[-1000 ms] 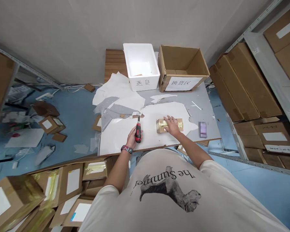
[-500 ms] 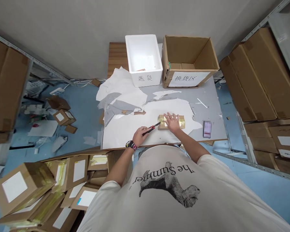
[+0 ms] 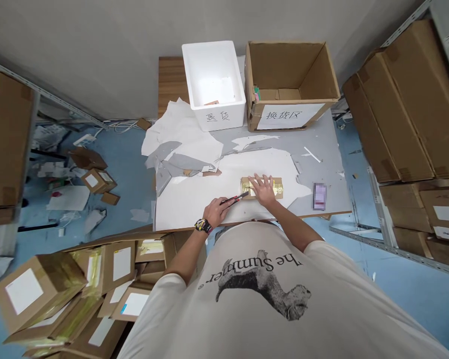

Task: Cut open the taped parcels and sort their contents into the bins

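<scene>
A small cardboard box (image 3: 277, 193) with yellowish clear tape and a white label lies on the white sheet near the table's front edge. My right hand (image 3: 263, 190) rests on top of it, fingers spread, pressing nothing else. Wrapped round a red and black utility knife (image 3: 231, 200) is my left hand (image 3: 214, 212), fingers closed. The knife points right, and its tip is at the box's left end. A watch sits on my left wrist.
A white foam box (image 3: 224, 119) and a large open cardboard carton (image 3: 252, 112), both with handwritten labels, stand at the table's back. A phone (image 3: 320, 196) lies to the right. Taped parcels (image 3: 121, 264) are heaped at lower left. Shelves with cartons (image 3: 407, 114) flank the right side.
The view has shifted slightly. The knife tip has moved a little toward the near side of the box's left end. My right hand stays on the box.
</scene>
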`<state>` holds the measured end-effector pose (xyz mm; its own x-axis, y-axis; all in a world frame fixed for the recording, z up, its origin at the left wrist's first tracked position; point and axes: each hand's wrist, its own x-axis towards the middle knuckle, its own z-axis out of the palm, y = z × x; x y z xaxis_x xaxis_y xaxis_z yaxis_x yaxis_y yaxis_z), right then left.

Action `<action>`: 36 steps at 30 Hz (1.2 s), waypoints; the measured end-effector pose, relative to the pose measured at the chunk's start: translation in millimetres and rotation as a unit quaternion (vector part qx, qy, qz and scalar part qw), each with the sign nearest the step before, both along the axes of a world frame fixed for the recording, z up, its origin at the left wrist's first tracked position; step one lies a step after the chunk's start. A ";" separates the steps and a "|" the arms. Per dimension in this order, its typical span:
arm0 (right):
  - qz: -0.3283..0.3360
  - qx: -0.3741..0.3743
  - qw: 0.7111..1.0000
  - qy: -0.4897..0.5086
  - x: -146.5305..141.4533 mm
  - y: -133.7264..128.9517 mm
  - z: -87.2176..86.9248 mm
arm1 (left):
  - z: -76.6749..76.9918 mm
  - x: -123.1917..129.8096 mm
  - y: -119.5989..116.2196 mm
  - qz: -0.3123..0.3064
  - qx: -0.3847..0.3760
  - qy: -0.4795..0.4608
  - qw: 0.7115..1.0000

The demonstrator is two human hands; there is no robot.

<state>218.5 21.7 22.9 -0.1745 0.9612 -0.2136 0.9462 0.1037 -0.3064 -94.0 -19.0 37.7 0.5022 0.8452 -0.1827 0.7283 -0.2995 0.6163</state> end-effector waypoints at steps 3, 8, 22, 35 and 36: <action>0.001 0.007 1.000 0.002 1.4 -0.3 -3.2 | 0.9 0.1 2.4 0.009 0.007 -0.006 1.000; 0.001 0.007 1.000 -0.003 2.1 -0.1 -4.7 | -0.8 7.2 7.8 0.021 0.000 0.022 1.000; 0.011 0.061 0.998 -0.012 0.6 -6.8 -14.9 | 0.2 13.3 15.7 -0.025 0.007 0.068 0.997; 0.029 0.161 0.986 -0.043 3.3 -7.7 -43.3 | -18.4 13.3 8.4 -0.039 0.056 0.138 0.988; 0.032 0.168 0.984 -0.044 3.5 -7.9 -44.0 | -19.9 10.4 8.5 -0.041 0.058 0.135 0.988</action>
